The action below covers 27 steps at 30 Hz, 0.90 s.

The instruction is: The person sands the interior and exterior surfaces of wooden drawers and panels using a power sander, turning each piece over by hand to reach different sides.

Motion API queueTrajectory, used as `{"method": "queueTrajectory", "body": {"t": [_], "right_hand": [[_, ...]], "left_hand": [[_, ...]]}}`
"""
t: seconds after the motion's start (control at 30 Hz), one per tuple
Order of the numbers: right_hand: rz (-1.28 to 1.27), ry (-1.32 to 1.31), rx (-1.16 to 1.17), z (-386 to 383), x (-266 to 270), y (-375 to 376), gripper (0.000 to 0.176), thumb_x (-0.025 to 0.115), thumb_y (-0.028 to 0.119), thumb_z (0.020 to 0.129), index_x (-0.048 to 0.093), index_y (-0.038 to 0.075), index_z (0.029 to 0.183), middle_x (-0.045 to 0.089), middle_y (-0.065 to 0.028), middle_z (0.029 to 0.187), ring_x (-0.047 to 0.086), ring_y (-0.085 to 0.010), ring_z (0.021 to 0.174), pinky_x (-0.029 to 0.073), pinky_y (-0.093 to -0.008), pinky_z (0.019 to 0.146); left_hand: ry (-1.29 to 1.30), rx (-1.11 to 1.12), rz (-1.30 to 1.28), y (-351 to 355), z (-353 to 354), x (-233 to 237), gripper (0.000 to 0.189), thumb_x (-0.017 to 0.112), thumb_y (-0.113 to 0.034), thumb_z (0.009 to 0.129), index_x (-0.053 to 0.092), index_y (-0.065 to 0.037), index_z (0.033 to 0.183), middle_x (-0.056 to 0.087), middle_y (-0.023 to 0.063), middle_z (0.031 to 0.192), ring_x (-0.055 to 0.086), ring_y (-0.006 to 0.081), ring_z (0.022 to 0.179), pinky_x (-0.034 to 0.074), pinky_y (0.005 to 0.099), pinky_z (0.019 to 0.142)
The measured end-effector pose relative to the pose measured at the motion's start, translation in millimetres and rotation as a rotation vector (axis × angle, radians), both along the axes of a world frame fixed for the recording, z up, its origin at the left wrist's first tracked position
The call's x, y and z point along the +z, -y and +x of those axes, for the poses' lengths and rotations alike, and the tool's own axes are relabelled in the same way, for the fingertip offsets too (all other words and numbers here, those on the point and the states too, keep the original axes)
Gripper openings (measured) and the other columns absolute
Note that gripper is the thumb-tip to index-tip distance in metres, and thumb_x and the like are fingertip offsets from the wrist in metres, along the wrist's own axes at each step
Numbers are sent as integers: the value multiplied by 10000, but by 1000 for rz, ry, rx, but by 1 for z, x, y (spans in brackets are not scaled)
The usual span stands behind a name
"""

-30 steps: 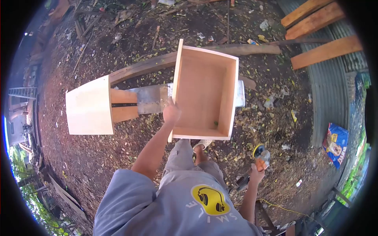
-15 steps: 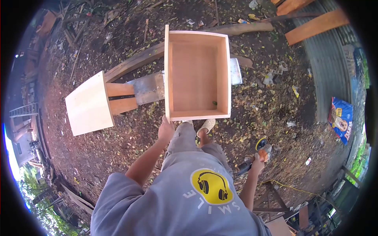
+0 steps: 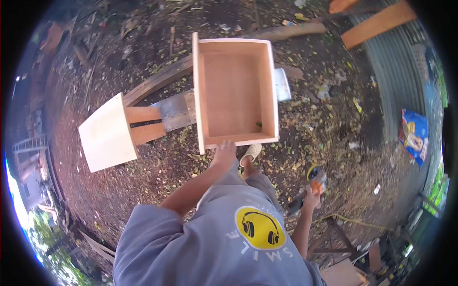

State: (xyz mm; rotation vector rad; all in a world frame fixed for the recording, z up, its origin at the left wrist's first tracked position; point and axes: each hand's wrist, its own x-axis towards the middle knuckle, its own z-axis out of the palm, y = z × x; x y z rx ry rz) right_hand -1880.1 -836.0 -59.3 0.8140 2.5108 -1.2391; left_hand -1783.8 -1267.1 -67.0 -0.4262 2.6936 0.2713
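An open wooden drawer box (image 3: 231, 95) stands in front of me, its longer front panel on the left side. My left hand (image 3: 224, 156) is at the near edge of the box, fingers on the rim near the left corner; it looks spread rather than wrapped. In my right hand (image 3: 312, 197), low at the right, is an orange and black power tool (image 3: 317, 185) with a round yellow-edged pad. The tool is apart from the box. Left of the box lies another wooden piece with a pale panel (image 3: 108, 133).
A metal sheet (image 3: 174, 112) and a long timber (image 3: 160, 80) lie behind and left of the box. Corrugated metal (image 3: 393, 76), a plank (image 3: 377, 25) and a blue bag (image 3: 414, 137) are at the right. A yellow cord (image 3: 362, 222) runs at the lower right.
My left hand has moved right, from the box's near left corner onto its near edge. The box appears slightly further left in view. My right hand still holds the tool.
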Motion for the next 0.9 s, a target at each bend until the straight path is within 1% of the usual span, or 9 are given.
{"method": "queueTrajectory", "body": {"t": [0.1,0.2,0.37,0.57,0.63,0.7,0.77,0.83,0.9], "right_hand": [[7,187,-57,11,21,-5,492,746,201,748,617,-12,1172,677,-95,973,625,-207,813,505,-347,737],[363,135,47,35,-3,-48,503,759,203,701,636,-43,1122,678,-111,967,638,-212,804,516,-360,726],[134,255,-100,53,9,-62,518,785,192,671,615,-138,1032,673,-143,980,640,-235,827,526,-369,747],[80,210,-91,51,-6,-57,507,780,190,703,610,-113,1073,672,-151,997,644,-251,851,524,-383,770],[227,312,-2,33,45,-2,603,771,189,708,571,-68,1215,658,-164,1094,647,-275,934,516,-394,829],[-20,65,40,46,-47,-62,643,797,239,685,563,-85,1189,635,-175,1102,634,-253,949,520,-360,815],[224,76,-36,39,-24,-27,643,789,240,693,563,-57,1217,637,-165,1102,630,-257,944,511,-354,823],[84,160,15,28,-34,-32,628,781,235,705,569,-39,1229,643,-154,1101,627,-250,931,495,-360,838],[1,206,-11,11,11,8,601,786,216,703,576,-50,1199,644,-146,1081,624,-233,925,491,-360,822]], "left_hand": [[125,55,-47,8,-29,-50,333,534,-183,862,610,-5,1133,686,171,1053,691,309,936,535,470,768],[175,186,97,20,-43,-48,268,544,-143,857,655,-28,1072,700,188,1028,694,294,967,551,463,806],[121,52,209,24,-41,-36,209,573,-129,840,690,-58,999,720,132,971,700,291,927,571,428,792],[182,51,291,28,-55,65,189,589,-123,827,724,-68,947,712,135,1001,690,304,951,553,447,837],[169,80,267,35,-60,101,206,586,-140,824,718,-69,964,710,141,1000,687,311,950,546,447,849],[157,34,244,48,-65,135,235,589,-173,818,708,-68,992,709,147,1000,683,321,956,537,455,855],[149,-23,210,70,-82,171,286,607,-236,810,695,-66,1023,707,154,1004,676,337,961,526,468,861],[76,-43,166,95,-97,202,354,643,-308,787,688,-59,1035,702,168,1008,669,354,961,512,477,876],[31,-66,133,119,-122,233,419,689,-361,751,691,-50,1033,696,187,1005,661,364,970,500,476,895]]}}
